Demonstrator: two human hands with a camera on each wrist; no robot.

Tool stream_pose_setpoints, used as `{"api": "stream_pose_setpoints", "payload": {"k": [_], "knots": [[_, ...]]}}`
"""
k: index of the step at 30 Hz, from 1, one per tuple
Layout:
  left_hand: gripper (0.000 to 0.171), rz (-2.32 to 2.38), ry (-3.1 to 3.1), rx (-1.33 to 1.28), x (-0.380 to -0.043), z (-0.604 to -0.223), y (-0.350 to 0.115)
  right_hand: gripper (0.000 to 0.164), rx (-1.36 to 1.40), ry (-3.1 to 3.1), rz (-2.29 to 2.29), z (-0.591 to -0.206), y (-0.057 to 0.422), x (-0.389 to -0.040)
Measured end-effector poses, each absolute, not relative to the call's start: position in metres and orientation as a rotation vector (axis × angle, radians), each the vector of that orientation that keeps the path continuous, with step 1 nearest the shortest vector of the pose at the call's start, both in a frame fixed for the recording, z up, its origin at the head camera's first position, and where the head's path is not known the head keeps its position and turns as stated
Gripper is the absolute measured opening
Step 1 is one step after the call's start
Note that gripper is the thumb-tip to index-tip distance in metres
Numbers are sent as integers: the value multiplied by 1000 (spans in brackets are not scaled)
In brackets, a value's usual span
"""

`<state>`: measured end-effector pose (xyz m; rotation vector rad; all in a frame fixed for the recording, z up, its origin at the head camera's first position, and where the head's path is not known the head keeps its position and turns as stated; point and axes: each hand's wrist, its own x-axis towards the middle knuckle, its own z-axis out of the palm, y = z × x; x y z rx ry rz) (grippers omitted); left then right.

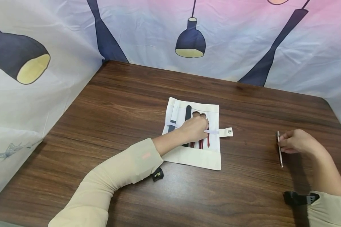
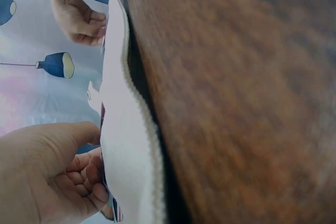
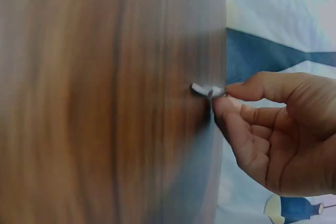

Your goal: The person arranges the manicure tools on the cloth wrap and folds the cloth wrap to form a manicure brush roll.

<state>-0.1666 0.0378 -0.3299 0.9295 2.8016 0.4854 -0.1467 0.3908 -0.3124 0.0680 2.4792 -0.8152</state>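
Observation:
A white fabric brush roll (image 1: 201,159) lies unfolded on the table, with a white elastic band (image 1: 214,131) across it. Under the band sit makeup brushes (image 1: 196,113) with red handles, a thin red stick (image 1: 208,143), a black bar (image 1: 188,111) and a white-and-grey one (image 1: 175,110). My left hand (image 1: 195,128) reaches over the brushes with curled fingers, and the band comes out between its thumb and fingers. Over at the right, my right hand (image 1: 296,142) pinches a slim silvery stick-like tool (image 1: 280,156) near its upper half, close over the table. Its end (image 3: 202,89) looks bent.
The brown wooden table (image 1: 244,195) is backed by printed cloth (image 1: 156,34) on its far and left sides. A snap tab (image 1: 227,132) sticks out from the roll's right edge. Black straps (image 1: 296,198) sit at both wrists.

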Motion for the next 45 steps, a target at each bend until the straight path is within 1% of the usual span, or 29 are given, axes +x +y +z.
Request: {"api": "stream_pose_setpoints", "payload": {"k": [6,9,17,24,30,35,45], "knots": [[8,483,2802,935,-167,-329,39,37,-23,2488,-1010,-310,371,-152],[7,488,2800,933,-167,-330,39,37,-26,2512,-1110,-308,358,-155],[10,464,2794,923,-167,-329,41,25,23,2508,-1568,-307,320,-167],[7,393,2819,914,-166,-328,42,12,44,2487,-1944,-305,289,-177],[8,391,2845,908,-164,-328,47,10,39,2386,-2215,-305,268,-185],[10,378,2842,908,-164,-328,52,10,-3,2334,-2212,-306,251,-190],[11,366,2850,918,-165,-329,55,11,-85,2501,-1800,-310,229,-194]]}}
